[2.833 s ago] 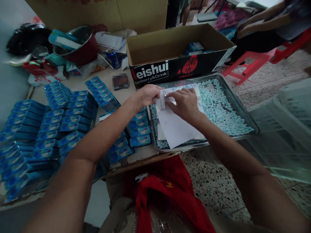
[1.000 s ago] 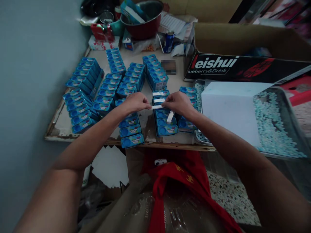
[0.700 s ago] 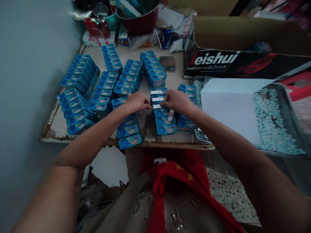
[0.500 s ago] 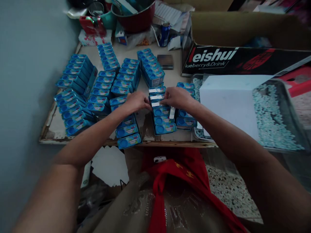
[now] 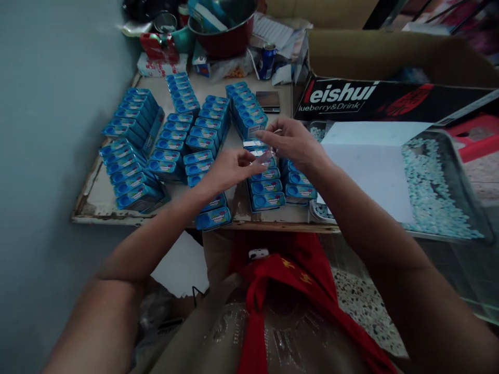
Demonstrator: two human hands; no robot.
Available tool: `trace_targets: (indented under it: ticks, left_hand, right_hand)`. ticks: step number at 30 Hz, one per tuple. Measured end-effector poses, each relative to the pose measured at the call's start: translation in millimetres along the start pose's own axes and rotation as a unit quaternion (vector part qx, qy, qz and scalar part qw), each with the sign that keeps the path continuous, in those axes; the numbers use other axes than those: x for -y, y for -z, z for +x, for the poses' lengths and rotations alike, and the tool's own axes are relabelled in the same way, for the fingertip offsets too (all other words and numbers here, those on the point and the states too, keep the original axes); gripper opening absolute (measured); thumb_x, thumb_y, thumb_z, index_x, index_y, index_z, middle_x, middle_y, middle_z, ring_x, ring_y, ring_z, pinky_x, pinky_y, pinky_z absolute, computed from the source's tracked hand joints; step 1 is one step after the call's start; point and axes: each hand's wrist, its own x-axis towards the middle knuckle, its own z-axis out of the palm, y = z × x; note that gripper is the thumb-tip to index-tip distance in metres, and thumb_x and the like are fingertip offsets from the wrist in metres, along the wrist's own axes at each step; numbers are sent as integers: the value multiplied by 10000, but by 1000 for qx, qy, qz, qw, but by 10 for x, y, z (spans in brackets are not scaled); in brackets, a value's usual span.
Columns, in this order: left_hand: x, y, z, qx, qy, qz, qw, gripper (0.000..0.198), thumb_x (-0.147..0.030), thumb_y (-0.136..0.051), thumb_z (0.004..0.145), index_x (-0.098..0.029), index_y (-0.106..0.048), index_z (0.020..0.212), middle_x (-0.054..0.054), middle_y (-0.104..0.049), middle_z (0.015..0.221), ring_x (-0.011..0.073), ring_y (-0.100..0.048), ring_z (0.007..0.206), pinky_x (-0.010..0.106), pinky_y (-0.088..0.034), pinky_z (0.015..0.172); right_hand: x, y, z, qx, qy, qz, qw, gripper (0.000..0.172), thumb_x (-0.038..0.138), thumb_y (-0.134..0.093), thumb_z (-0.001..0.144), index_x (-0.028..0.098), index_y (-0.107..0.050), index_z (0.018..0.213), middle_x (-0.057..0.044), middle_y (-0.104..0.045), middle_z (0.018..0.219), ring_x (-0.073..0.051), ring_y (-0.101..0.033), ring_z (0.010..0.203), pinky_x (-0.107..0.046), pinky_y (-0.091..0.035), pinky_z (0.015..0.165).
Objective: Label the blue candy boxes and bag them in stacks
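My left hand (image 5: 236, 166) is closed in a pinch above a row of small blue boxes (image 5: 266, 187). Between its fingertips and my right hand (image 5: 294, 141) is a small pale strip (image 5: 265, 157), blurred, with both hands' fingers at its ends. My right hand is curled, with its index finger reaching out over the far end of the row. White strips (image 5: 255, 143) lie across the far boxes of this row; its nearer boxes show bare blue faces with round windows and printed lettering.
More rows of blue boxes (image 5: 132, 117) cover the table's left side. To the right, paper (image 5: 366, 171) lies on a metal tray (image 5: 477, 208) of pale blue pieces. Behind it stands a black carton (image 5: 335, 98). A red bowl (image 5: 222, 44) and a blue can (image 5: 267, 61) stand at the back.
Both hands have lifted off the boxes and come closer together. The pale strip that hung by my right hand is now between the two hands. The view has shifted slightly.
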Motion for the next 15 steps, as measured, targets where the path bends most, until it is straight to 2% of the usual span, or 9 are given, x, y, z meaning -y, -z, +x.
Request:
trace_targets:
  ticks: [3,7,12,15]
  left_hand:
    - [84,72,-1,11,28,-22,999,407,-544,-816,830,-142,-754,848,77,-761,796,140,-661,683,261,-498,639]
    - [118,262,61,85,67,37,993,344,-505,-835,780,-167,-774,749,66,-747,725,146,-636,641,267,-471,609]
    - [108,309,187,125,79,173,974,314,-436,-774,806,-191,-762,611,42,-687,599,138,-529,562,285,-380,563]
    - [109,295,247,131,81,207,966,321,-412,-722,838,-194,-763,606,40,-685,603,139,-508,563,296,-358,573]
  right_hand:
    - [-78,-9,-86,8,-41,50,998,298,380,-839,805,243,-613,942,33,-597,685,-159,-573,652,-305,-431,604]
    - [-193,-50,-249,15,-63,69,996,347,267,-888,683,234,-610,889,29,-652,662,-176,-616,625,-323,-460,621]
    - [-257,-200,-369,-36,-45,-38,998,299,132,-815,673,231,-556,784,13,-661,694,-183,-615,665,-328,-410,648]
    - [-241,-241,-392,-45,-38,-95,994,271,104,-750,697,238,-535,794,16,-659,724,-187,-615,699,-331,-398,674]
